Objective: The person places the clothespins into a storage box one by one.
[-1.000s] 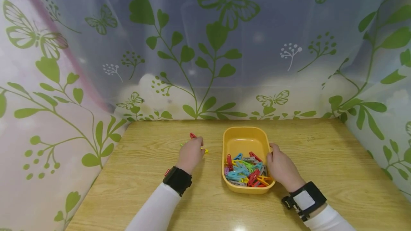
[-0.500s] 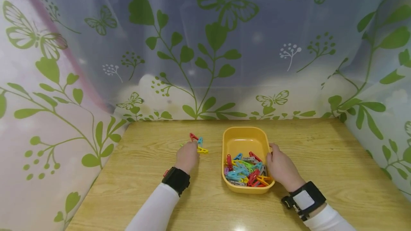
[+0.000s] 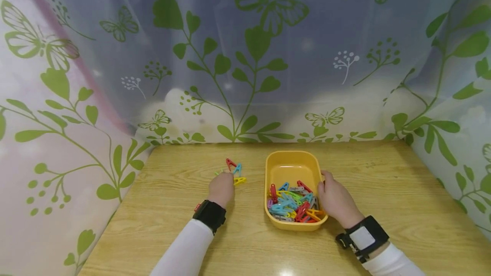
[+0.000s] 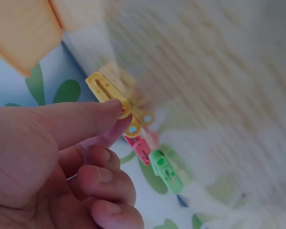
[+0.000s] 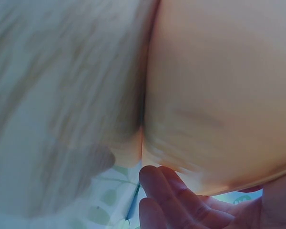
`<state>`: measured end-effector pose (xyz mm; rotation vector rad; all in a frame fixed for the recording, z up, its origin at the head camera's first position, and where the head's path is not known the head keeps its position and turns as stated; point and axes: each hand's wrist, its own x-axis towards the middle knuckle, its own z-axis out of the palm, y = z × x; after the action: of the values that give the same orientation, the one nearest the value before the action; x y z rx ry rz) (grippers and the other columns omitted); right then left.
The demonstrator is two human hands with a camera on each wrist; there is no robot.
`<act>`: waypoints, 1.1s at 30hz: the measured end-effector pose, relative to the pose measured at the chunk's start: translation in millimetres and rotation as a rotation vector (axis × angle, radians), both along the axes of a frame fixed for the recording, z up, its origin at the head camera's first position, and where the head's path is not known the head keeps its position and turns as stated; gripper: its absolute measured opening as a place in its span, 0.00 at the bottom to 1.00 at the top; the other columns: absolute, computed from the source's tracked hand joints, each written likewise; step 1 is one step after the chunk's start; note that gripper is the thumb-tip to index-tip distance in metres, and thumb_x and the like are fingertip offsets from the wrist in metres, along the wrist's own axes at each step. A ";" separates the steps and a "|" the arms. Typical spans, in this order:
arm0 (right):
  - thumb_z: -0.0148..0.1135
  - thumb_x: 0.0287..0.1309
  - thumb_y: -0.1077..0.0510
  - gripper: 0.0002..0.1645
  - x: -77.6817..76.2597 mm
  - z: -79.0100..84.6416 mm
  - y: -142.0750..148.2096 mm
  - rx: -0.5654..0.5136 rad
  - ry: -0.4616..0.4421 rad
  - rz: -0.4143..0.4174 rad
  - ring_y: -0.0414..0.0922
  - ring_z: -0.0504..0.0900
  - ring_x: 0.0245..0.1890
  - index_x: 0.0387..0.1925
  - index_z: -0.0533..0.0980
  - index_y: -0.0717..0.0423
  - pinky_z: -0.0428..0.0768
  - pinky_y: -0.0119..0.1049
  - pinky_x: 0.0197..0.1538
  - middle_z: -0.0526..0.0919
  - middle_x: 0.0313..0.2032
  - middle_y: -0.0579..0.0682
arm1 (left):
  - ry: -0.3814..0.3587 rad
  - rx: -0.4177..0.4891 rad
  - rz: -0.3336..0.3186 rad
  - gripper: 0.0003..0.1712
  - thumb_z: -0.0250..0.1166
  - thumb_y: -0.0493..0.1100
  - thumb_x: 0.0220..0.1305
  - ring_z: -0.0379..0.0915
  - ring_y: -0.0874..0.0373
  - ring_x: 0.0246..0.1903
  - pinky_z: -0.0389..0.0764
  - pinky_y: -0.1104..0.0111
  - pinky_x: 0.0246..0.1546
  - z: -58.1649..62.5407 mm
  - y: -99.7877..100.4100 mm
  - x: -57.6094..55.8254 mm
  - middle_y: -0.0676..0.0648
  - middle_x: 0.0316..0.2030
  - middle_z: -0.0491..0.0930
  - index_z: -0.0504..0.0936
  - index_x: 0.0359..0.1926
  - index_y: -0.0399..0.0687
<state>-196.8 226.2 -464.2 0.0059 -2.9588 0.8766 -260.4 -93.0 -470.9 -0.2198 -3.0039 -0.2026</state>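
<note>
On the wooden table, my left hand [image 3: 221,188] pinches one end of a yellow clothespin [image 4: 105,89] between thumb and index finger. Its other fingers are curled, as the left wrist view shows. Just beyond lie a red clothespin [image 3: 230,163], a blue clothespin [image 3: 238,169] and a green clothespin [image 4: 166,172], the green one partly hidden by the hand in the head view. My right hand [image 3: 337,199] grips the right side of a yellow plastic container [image 3: 293,173], thumb at the rim and fingers against the outer wall. Several mixed-colour clothespins [image 3: 291,205] fill its near half.
The wooden table [image 3: 184,161] meets a patterned curtain [image 3: 215,97] at its back edge, and curtains also hang at both sides. A black wrist strap [image 3: 209,215] is on the left wrist, another on the right.
My left hand has drawn back slightly left and toward me, uncovering the blue and yellow clothespins. The yellow one has shifted a little left. My right hand and the container stay put.
</note>
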 end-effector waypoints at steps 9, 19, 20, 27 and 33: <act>0.41 0.79 0.57 0.30 0.5 1.0 0.5 0.004 0.015 0.011 0.47 0.78 0.28 0.71 0.57 0.76 0.75 0.39 0.29 0.82 0.38 0.63 | 0.003 0.005 0.026 0.05 0.63 0.29 0.67 0.85 0.45 0.34 0.85 0.54 0.34 -1.5 -3.5 -0.4 0.40 0.33 0.86 0.85 0.34 0.39; 0.41 0.79 0.58 0.30 0.6 2.0 0.6 0.006 0.021 0.012 0.47 0.78 0.29 0.71 0.58 0.76 0.75 0.41 0.30 0.82 0.37 0.63 | 0.049 0.030 0.027 0.05 0.63 0.32 0.69 0.84 0.46 0.32 0.85 0.54 0.33 9.4 -1.4 0.7 0.41 0.32 0.85 0.85 0.38 0.38; 0.41 0.79 0.58 0.30 0.6 2.0 0.6 0.006 0.020 0.012 0.48 0.78 0.29 0.71 0.58 0.76 0.75 0.41 0.30 0.82 0.37 0.63 | 0.064 0.035 0.019 0.04 0.64 0.32 0.68 0.84 0.47 0.32 0.85 0.54 0.32 11.3 -0.8 1.7 0.41 0.31 0.85 0.85 0.37 0.39; 0.40 0.79 0.57 0.30 0.1 0.8 0.8 0.005 0.015 0.003 0.49 0.79 0.31 0.71 0.58 0.76 0.78 0.42 0.33 0.83 0.40 0.64 | 0.155 0.090 -0.045 0.03 0.69 0.35 0.66 0.83 0.50 0.29 0.82 0.59 0.29 25.9 9.5 10.9 0.44 0.29 0.84 0.84 0.34 0.41; 0.40 0.79 0.57 0.30 -0.9 -0.3 1.3 0.011 0.017 0.002 0.48 0.78 0.28 0.71 0.58 0.76 0.74 0.40 0.30 0.82 0.37 0.63 | 0.184 0.160 -0.084 0.05 0.71 0.36 0.65 0.82 0.51 0.27 0.80 0.62 0.26 32.6 22.5 19.6 0.45 0.28 0.83 0.82 0.33 0.42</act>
<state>-197.7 227.5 -464.5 0.0164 -2.9479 0.8561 -240.7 -70.5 -438.3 -0.3292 -2.7814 -0.4054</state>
